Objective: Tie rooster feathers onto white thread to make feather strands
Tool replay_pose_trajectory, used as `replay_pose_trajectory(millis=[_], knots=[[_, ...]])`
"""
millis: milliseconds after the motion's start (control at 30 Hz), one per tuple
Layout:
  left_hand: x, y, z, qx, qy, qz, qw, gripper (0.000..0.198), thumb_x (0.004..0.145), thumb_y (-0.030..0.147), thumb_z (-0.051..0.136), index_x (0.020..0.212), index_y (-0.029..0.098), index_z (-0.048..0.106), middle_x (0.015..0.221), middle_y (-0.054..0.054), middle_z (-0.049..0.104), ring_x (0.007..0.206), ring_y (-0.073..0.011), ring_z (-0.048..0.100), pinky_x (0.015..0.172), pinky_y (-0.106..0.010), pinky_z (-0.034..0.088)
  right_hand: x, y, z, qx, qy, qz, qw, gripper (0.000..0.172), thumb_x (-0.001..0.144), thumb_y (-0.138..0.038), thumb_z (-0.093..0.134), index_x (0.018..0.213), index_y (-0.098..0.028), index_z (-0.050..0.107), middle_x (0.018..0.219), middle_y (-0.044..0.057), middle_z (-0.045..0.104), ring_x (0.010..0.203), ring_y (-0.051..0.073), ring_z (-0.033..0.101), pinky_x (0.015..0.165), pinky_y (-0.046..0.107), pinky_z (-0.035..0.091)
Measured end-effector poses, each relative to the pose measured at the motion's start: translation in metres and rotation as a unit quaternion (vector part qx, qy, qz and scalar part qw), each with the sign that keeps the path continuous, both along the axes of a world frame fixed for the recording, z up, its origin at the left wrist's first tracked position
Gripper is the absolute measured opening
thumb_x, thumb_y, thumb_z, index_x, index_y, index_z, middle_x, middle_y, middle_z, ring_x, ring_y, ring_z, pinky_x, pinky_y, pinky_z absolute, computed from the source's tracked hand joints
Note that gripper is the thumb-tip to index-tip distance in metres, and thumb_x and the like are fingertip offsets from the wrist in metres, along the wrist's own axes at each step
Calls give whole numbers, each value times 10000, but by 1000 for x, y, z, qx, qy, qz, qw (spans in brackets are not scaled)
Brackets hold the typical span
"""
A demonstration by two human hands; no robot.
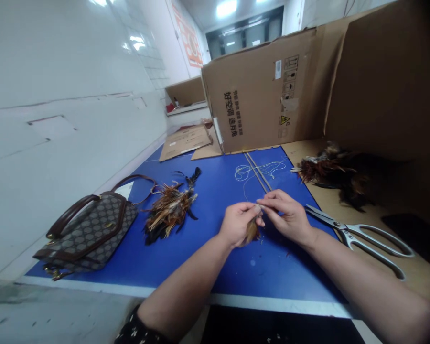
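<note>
Pinching a small feather tuft (251,232) narrowly near its top with the left hand (238,222), over the near middle of the blue table (208,191), apparently for steadiness. Meeting it there with the right hand (288,215), fingertips drawn close; cannot tell what, if anything, between them. Lying looped beyond, pale thread (241,173), probably loose for free running; at right, scissors (340,226), seemingly for easy reach.

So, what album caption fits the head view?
Left hand and right hand meet at a brown feather tuft, between patterned handbag and metal scissors.
</note>
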State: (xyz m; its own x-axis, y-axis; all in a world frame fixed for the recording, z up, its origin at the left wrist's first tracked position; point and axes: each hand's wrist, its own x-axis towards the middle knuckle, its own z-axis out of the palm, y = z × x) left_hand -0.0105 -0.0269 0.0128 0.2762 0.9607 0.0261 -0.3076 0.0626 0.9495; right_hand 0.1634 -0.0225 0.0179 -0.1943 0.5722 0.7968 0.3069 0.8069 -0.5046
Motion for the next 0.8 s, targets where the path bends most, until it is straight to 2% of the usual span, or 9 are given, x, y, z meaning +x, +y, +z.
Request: replay_pose_trajectory(millis=[100,200,333,433,567,667,800], knots=[[0,2,0,-12,-37,-10,999,257,806,340,811,803,105,706,612,-29,638,588,-123,620,657,-253,503,-4,-2,-4,-16,4,-7,1000,257,987,-168,593,1165,-269,749,1016,72,644,906,185,662,767,329,574],[-6,4,5,-33,-34,-44,998,277,789,341,829,786,112,675,571,-6,594,550,-119,595,604,-246,479,-4,-5,-4,-26,0,5,1000,247,1000,-184,573,1160,-263,743,1032,81,640,934,192,657,796,336,577],[-20,8,14,-51,6,-120,991,327,766,370,854,771,111,655,547,12,554,499,-111,554,572,-270,485,3,-6,4,-36,-28,61,997,269,1005,-171,561,1208,-260,714,1035,80,654,938,184,654,814,328,570],[-27,11,17,-54,51,-160,984,344,739,373,873,801,96,679,550,10,556,505,-120,570,584,-286,500,9,-5,9,-42,-67,104,991,198,1004,-171,557,1091,-241,720,962,70,662,884,177,651,778,313,562],[-28,10,18,-47,121,-160,979,383,737,438,855,834,102,697,578,-3,580,553,-149,624,571,-267,495,13,-3,9,-43,-86,91,991,149,1000,-153,535,988,-220,668,927,74,653,870,193,633,784,340,545],[-29,9,20,7,201,-147,968,360,816,471,767,898,125,711,621,-9,611,474,-112,546,489,-242,445,10,-3,5,-51,-98,77,991,134,990,-140,537,980,-216,646,923,75,640,862,200,617,784,353,536],[-37,13,26,167,289,-114,936,237,903,359,664,848,139,733,715,-28,628,524,-86,529,510,-218,421,4,-1,4,-48,-86,63,993,119,997,-173,564,1001,-223,673,936,74,662,880,204,637,804,353,543]])
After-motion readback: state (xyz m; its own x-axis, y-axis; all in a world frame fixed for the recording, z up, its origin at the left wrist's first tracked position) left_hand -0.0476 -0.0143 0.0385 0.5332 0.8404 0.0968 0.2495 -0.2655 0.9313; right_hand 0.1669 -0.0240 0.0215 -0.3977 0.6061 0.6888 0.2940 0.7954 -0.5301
